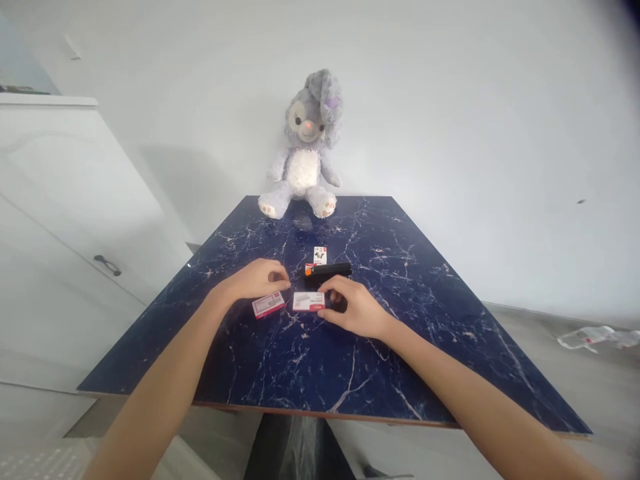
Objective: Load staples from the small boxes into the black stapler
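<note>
My left hand hovers just behind a small white-and-red staple box, fingers loosely curled with a gap between thumb and forefinger and nothing visible in them. A second white-and-red staple box lies to its right, its print upside down. My right hand grips that box by its right end, thumb on the near side and fingers on the far side. Just beyond the right hand rests a black stapler with an orange end. Behind it a small white printed card or box is partly hidden.
A grey plush rabbit sits at the far edge of the dark blue marbled table, against the wall. A white cabinet stands to the left. Clear plastic packaging lies on the floor to the right.
</note>
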Tool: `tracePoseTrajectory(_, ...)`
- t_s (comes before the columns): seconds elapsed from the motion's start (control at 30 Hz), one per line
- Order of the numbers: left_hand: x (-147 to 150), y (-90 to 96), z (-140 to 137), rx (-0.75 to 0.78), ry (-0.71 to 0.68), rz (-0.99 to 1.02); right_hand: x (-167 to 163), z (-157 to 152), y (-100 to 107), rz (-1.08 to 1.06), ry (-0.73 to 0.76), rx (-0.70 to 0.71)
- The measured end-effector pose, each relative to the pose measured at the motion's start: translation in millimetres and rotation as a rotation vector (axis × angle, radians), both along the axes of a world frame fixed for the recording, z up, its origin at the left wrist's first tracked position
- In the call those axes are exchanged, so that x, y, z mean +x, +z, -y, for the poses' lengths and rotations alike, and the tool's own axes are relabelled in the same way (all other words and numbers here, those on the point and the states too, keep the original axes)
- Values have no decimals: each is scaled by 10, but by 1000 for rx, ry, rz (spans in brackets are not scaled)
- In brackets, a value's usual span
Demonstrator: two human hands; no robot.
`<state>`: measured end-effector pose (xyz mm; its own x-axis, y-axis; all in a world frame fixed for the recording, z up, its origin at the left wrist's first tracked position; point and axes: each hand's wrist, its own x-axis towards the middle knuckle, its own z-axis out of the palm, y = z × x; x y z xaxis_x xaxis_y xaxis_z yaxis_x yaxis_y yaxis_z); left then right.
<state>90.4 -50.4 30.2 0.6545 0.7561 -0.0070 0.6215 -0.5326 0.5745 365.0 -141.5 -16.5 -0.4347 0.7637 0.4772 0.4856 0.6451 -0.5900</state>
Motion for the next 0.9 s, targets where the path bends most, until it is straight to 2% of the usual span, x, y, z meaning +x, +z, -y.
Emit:
tracePoseTrajectory(0.07, 99, -35, 34, 22, 42, 147, 22, -4, 37, -101, -66, 34)
tracePoseTrajectory(0.1, 153, -52, 56, -22, 39, 222, 28, -3, 54, -151, -100, 55)
tracePoseTrajectory(0.2, 294, -101, 124, -279, -54, 433, 26, 16, 93, -237, -178, 120)
tracePoseTrajectory(0.3, 362, -164, 156, -488, -126, 619, 15, 36, 102, -226, -197, 166)
tracePoseTrajectory(0.4, 369, -223, 149, -578, -122, 719, 19, 36, 87, -200, -207, 173)
tracePoseTrajectory(0.53, 369, -256, 147, -714, -162, 753, 31, 23, 61, -185, -203, 173)
tracePoseTrajectory(0.63, 388, -272, 165, -740, -140, 761, 31, 18, 47, -177, -186, 175)
tracePoseTrajectory(0.9, 398, -299, 123, -593, -20, 765, 23, 4, 75, -185, -221, 67)
